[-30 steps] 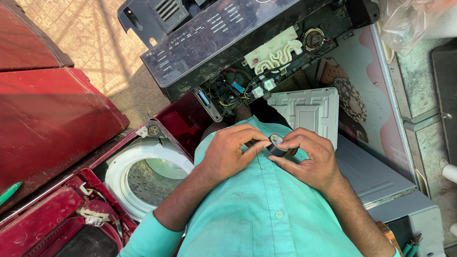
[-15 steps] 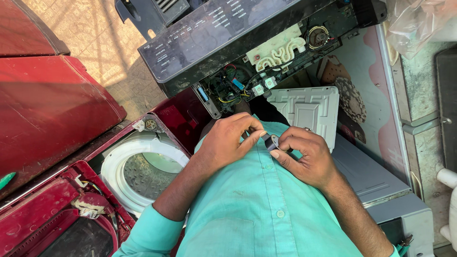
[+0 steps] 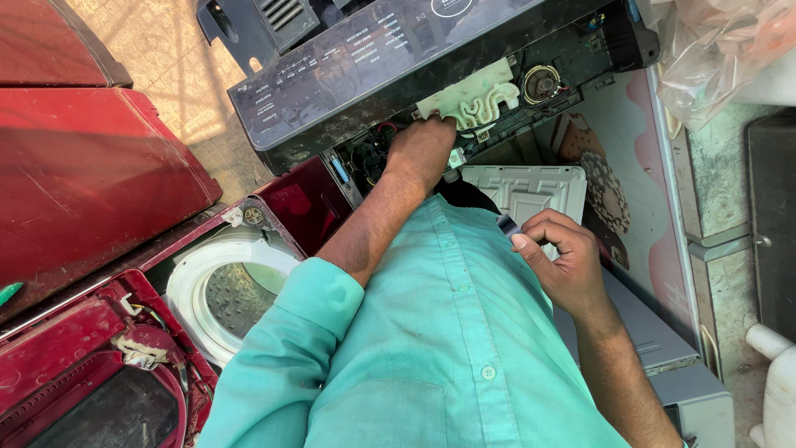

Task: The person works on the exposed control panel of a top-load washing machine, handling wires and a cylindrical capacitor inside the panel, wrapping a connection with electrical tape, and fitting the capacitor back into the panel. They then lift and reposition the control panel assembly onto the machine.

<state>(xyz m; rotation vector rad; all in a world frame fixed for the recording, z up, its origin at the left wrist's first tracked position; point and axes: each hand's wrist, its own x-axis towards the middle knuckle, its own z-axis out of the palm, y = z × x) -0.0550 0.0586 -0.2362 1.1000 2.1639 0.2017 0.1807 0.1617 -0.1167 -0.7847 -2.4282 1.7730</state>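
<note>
Left hand in the panel wiring.
Right hand pinches a small part; refitting it needs careful alignment.

I see a dark control panel of a washing machine, flipped up and tilted so its underside wiring and a cream plastic part show. My left hand reaches into that wiring, fingers at the cream part. My right hand pinches a small dark piece, held apart below the panel.
</note>
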